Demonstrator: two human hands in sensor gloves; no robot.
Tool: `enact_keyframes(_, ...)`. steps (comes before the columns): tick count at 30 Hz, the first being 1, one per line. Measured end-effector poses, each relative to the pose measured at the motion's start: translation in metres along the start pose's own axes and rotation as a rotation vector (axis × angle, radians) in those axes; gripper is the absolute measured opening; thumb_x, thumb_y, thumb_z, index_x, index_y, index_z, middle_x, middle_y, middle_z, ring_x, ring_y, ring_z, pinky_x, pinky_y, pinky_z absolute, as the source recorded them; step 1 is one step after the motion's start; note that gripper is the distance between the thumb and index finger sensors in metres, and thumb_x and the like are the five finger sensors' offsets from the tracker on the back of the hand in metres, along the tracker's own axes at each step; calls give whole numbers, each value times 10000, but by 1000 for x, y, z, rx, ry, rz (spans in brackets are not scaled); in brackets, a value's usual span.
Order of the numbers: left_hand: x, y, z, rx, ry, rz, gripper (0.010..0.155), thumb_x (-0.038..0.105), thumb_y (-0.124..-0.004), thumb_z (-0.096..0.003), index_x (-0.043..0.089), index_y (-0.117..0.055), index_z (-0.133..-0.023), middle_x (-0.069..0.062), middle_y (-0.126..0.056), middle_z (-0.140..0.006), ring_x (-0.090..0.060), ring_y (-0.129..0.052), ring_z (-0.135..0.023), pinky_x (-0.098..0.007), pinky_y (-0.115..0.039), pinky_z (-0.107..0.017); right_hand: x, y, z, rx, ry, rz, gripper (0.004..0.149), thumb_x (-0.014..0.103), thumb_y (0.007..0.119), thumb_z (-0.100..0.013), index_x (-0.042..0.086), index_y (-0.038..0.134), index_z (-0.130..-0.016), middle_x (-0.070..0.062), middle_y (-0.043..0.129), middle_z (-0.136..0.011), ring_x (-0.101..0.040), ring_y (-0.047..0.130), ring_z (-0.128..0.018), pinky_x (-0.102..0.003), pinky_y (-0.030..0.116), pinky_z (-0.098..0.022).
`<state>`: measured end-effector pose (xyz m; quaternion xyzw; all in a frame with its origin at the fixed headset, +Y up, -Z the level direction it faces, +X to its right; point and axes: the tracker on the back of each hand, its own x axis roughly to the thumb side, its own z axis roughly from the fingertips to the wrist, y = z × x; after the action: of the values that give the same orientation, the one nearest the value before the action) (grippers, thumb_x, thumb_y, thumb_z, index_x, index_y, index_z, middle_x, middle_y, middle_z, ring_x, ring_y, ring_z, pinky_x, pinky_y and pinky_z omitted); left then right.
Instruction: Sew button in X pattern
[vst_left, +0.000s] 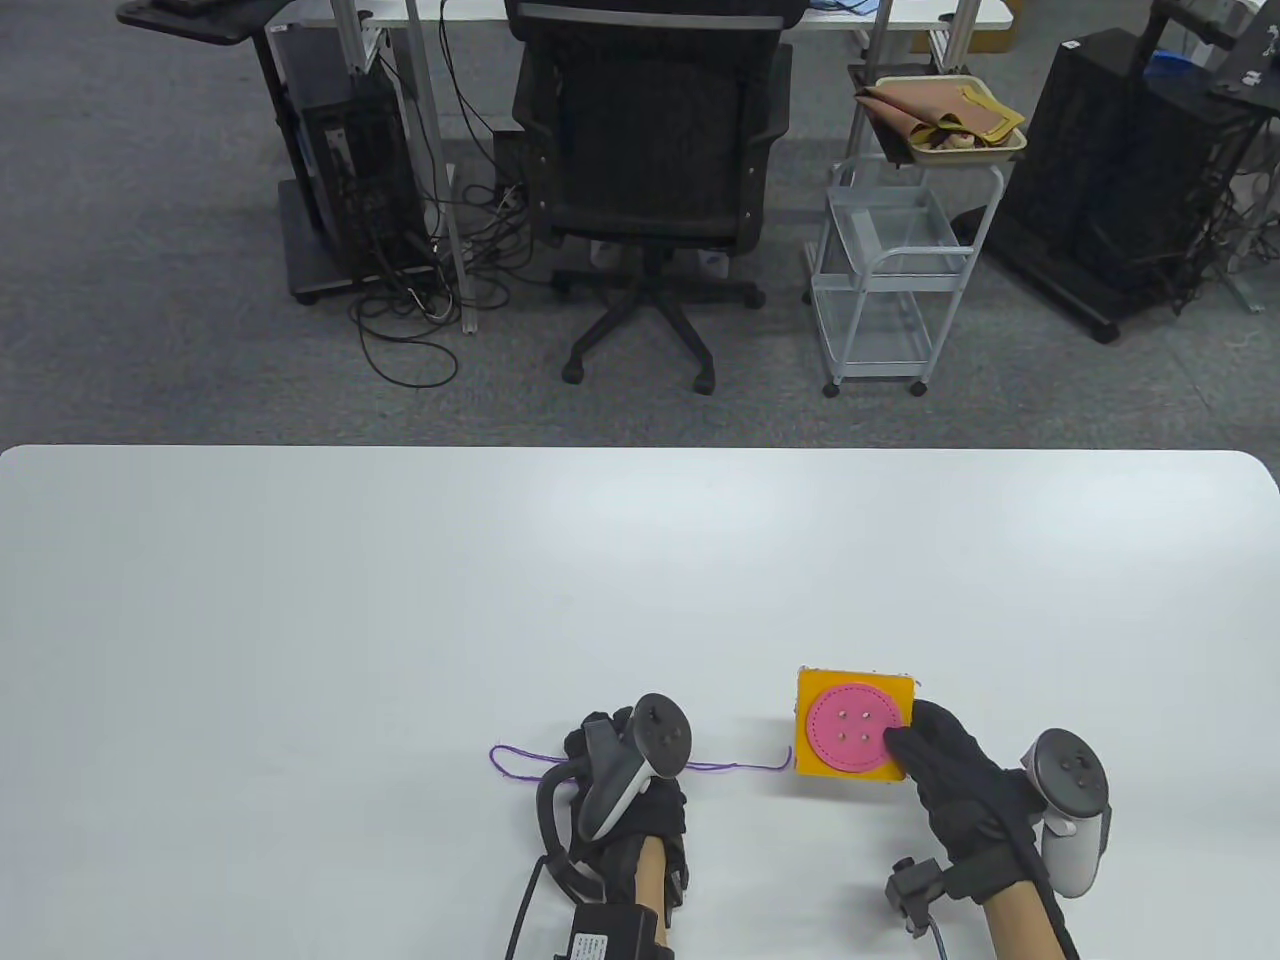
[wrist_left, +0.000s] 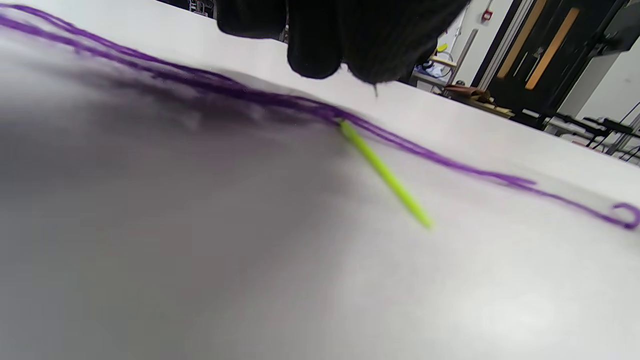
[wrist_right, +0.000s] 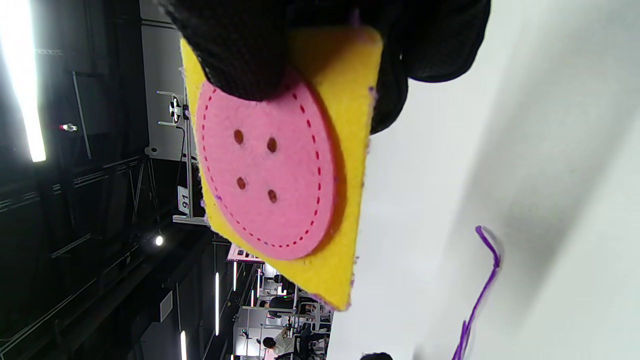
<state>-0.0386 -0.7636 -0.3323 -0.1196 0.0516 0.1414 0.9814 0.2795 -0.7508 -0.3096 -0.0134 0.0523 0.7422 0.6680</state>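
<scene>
A yellow felt square (wrist_right: 345, 150) is pinched at one edge by the gloved fingers (wrist_right: 240, 50) of the right hand (vst_left: 950, 770), a thumb pressed on the rim of the pink felt button (wrist_right: 265, 170) stitched to its face. In the right wrist view the square is seen lifted off the white table (vst_left: 400, 600), tilted up on edge, its four holes bare of thread.

Near the left hand (vst_left: 630, 800), a lime-green needle (wrist_left: 385, 175) is seen lying flat on the table, with purple thread (wrist_left: 210, 85) running from its end nearest the fingertips. In the left wrist view the fingertips (wrist_left: 315, 55) are held close together just above and behind that threaded end; no contact with needle or thread is shown, and how far the fingers are parted cannot be told from these views. The needle's long axis is pointed away from the fingertips, toward the camera.

In the table view the thread is laid across the table under the left hand, from a loop at its left to a curled end just beside the lower left corner of the square. The needle is nearer the left hand; the square is held well to its right.

The sewing is judged not yet begun, the pickup of the needle by its threaded end being the likely next move.
</scene>
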Motion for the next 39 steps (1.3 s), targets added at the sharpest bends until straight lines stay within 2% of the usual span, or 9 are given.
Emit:
enact_keyframes(6, -1, -7, -3, -50, 27, -29, 521, 188, -726, -497, 226, -672, -1014, -103, -600, -1087, -442, -517, -1032, -615, -356, -723, 0, 0, 0, -5, 1, -3, 392, 312, 703, -543, 265, 659, -930, -43, 813, -879, -226, 809, -795, -516, 561, -790)
enact_keyframes(13, -2, -11, -6, -114, 43, -35, 549, 223, -762, -493, 232, -589, -1014, -100, -496, -1091, -437, -465, -1033, -626, -332, -724, 0, 1, 0, -3, 3, -6, 392, 312, 703, -543, 264, 659, -930, -45, 813, -879, -227, 808, -796, -518, 562, -789)
enact_keyframes(25, -4, -9, -5, -76, 70, -68, 408, 287, -783, -484, 205, -713, -878, -78, -614, -992, -386, -547, -980, -621, -428, -714, -1, 2, 0, -2, 13, -8, 393, 314, 702, -543, 263, 657, -930, -47, 814, -877, -228, 808, -795, -518, 563, -787)
enact_keyframes(29, -6, -8, -5, -69, 59, -67, 387, 305, -788, -480, 203, -736, -849, -70, -639, -961, -370, -566, -962, -606, -492, -698, -1, 3, 0, -3, 16, -14, 394, 316, 701, -544, 261, 657, -931, -46, 814, -877, -229, 809, -794, -519, 563, -786)
enact_keyframes(39, -9, -7, -5, -64, 27, -42, 363, 295, -779, -482, 183, -774, -827, -74, -677, -938, -374, -593, -944, -610, -507, -691, -1, 3, 1, -2, 20, -23, 394, 317, 700, -545, 259, 655, -932, -47, 813, -877, -228, 810, -792, -519, 563, -786)
